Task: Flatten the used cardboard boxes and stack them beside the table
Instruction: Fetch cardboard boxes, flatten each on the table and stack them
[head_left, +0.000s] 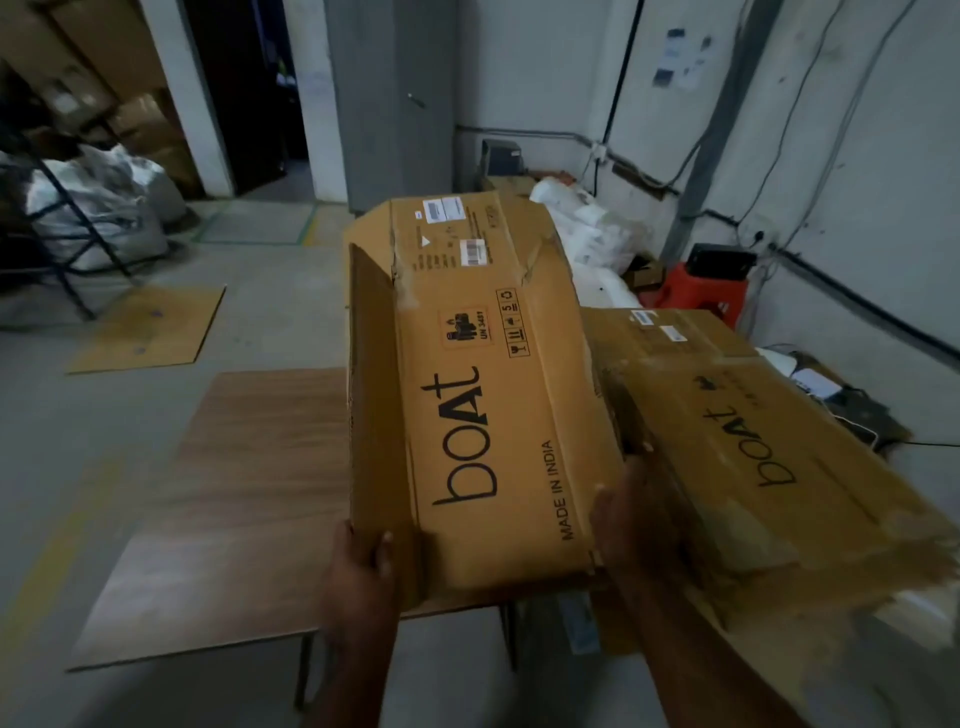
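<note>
I hold a long brown cardboard box (488, 374) printed "boAt" above the wooden table (234, 493). Its far end flaps hang open and its left side panel is folded up. My left hand (363, 566) grips the box's near left corner, thumb on top. My right hand (623, 514) grips the near right edge, fingers curled over it. A second "boAt" box (748, 447) lies to the right, partly on the table's right side, its near end torn.
A flat cardboard sheet (150, 327) lies on the floor to the far left. White sacks (104, 208) and a dark metal rack stand at the left. White bags (592, 228), a red container (701, 291) and cables line the right wall.
</note>
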